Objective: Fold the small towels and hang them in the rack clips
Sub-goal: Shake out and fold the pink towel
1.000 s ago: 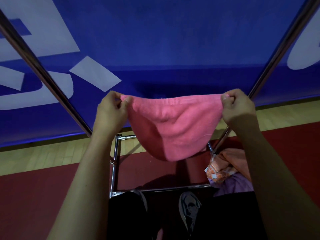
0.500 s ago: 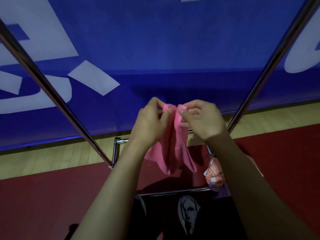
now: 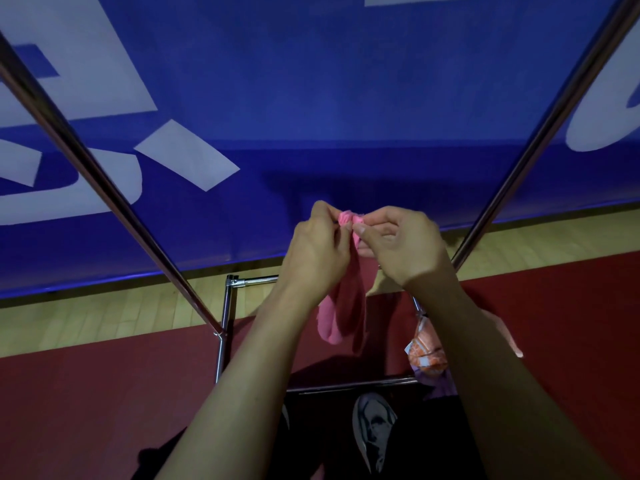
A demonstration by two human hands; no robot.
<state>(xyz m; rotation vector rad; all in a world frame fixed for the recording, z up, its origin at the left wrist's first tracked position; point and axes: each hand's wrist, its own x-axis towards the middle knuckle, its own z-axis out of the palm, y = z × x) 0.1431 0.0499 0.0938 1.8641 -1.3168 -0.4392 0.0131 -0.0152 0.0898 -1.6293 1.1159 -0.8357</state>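
The pink towel [image 3: 343, 306] hangs doubled between both hands, left hand [image 3: 317, 251] and right hand [image 3: 401, 245] pinching its top corners together, above the rack's base bars [image 3: 227, 306]. Folding seems underway; next it needs a clip, none visible. A second ago it was stretched wide.

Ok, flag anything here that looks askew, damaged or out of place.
Nothing stands out. The left hand and right hand pinch the pink towel at its top, and it hangs folded between them in front of the metal rack. Other cloths hang low on the right.
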